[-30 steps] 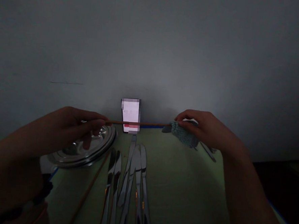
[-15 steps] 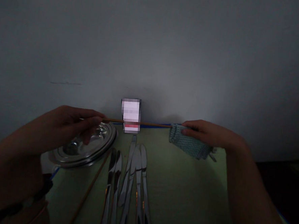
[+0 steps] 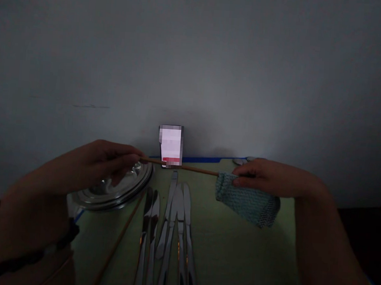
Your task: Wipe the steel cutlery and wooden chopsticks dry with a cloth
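Observation:
My left hand (image 3: pixel 112 161) pinches one end of a thin wooden knitting needle (image 3: pixel 195 170), above a stack of metal plates (image 3: pixel 112 203). The needle runs across to a pale blue-green knitted piece (image 3: pixel 248 200), entering its upper left edge. My right hand (image 3: pixel 261 177) grips the upper edge of that knitting, thumb in front, and the cloth hangs down below the fingers. Whether the needle reaches through to the right fingers is hidden by the knitting. A second wooden stick (image 3: pixel 120 239) lies on the table, left of several knives.
Several metal table knives (image 3: pixel 172 227) lie lengthwise on the greenish table (image 3: pixel 235 257). A phone (image 3: pixel 171 143) with a lit, blurred screen leans against the grey wall (image 3: pixel 195 65). Shiny round pieces (image 3: pixel 240 162) lie behind my right hand. A blue strip (image 3: pixel 202 160) edges the table's back.
The needle now slopes down to the right, and the knitting sits lower, hanging further down. My right hand has dropped slightly. The whole view has shifted a little.

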`<state>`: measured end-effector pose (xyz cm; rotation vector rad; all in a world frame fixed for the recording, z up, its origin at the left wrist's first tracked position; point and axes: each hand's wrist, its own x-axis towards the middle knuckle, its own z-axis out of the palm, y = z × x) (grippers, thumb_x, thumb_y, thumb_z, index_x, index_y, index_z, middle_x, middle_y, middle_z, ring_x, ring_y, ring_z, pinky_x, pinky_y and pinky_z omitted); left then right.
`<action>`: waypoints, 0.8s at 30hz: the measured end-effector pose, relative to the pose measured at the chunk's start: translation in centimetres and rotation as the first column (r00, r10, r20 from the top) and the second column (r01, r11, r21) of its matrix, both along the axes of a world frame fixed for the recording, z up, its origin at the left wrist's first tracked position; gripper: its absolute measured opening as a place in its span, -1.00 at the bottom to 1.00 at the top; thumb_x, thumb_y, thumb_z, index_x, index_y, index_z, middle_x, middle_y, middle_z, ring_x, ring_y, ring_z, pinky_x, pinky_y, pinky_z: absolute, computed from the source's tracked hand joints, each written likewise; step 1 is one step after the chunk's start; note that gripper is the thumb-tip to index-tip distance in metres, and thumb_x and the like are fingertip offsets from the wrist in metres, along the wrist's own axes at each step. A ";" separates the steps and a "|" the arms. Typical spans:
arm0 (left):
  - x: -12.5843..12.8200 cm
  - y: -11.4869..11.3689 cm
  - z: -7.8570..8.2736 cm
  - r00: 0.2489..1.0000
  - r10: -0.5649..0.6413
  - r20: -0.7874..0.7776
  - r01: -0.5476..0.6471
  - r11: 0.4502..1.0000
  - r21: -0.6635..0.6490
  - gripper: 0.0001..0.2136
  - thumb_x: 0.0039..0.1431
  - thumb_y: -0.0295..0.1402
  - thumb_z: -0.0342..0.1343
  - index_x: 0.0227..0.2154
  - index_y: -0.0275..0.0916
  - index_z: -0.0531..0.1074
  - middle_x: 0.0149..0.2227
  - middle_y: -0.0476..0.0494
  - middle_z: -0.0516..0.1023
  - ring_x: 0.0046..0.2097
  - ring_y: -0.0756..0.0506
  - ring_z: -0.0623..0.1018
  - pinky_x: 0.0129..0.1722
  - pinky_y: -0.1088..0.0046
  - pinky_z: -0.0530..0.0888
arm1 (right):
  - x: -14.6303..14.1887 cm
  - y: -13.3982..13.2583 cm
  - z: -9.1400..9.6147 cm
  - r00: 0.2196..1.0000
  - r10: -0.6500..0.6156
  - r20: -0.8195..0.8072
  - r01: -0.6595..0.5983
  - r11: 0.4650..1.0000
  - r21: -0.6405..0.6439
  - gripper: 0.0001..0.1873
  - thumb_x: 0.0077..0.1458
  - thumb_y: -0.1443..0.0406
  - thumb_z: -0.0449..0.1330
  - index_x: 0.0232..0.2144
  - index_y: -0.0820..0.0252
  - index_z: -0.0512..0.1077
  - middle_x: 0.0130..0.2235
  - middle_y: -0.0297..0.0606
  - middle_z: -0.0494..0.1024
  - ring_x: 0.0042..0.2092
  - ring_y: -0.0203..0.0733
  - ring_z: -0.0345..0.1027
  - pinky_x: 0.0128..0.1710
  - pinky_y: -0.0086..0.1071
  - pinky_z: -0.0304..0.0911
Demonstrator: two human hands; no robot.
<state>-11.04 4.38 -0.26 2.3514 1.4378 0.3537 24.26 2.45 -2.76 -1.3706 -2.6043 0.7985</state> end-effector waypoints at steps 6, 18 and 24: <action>2.2 -0.2 0.4 0.993 -0.120 0.021 0.122 0.988 -0.100 -0.68 0.24 -0.20 -0.12 -0.32 -0.31 0.46 -0.63 0.07 0.37 -0.57 0.07 0.34 -0.56 0.66 0.25 | -1.4 0.0 0.3 0.999 0.039 -0.011 -0.038 0.997 0.069 -0.68 0.18 0.17 -0.03 -0.49 0.18 0.37 -0.51 -0.36 0.36 -0.47 -0.32 0.24 -0.47 -0.44 0.09; 3.8 -1.9 1.2 0.995 -0.101 -0.013 0.102 0.993 0.067 -0.65 0.17 -0.11 -0.07 -0.40 -0.25 0.50 -0.69 0.11 0.32 -0.64 0.10 0.27 -0.64 0.68 0.18 | -1.9 0.2 0.0 0.995 -0.024 -0.100 0.046 0.973 0.225 -0.69 0.20 0.13 -0.04 -0.44 0.18 0.33 -0.48 -0.36 0.38 -0.46 -0.34 0.22 -0.45 -0.44 0.06; 4.7 -2.2 1.5 0.990 -0.143 -0.004 0.142 0.977 0.158 -0.64 0.16 -0.15 -0.13 -0.35 -0.26 0.51 -0.52 0.02 0.52 -0.52 0.06 0.41 -0.51 0.64 0.29 | -2.3 -0.3 0.7 0.988 -0.083 -0.129 0.114 0.960 0.256 -0.68 0.20 0.13 -0.02 -0.49 0.17 0.32 -0.52 -0.39 0.35 -0.49 -0.36 0.20 -0.47 -0.45 0.03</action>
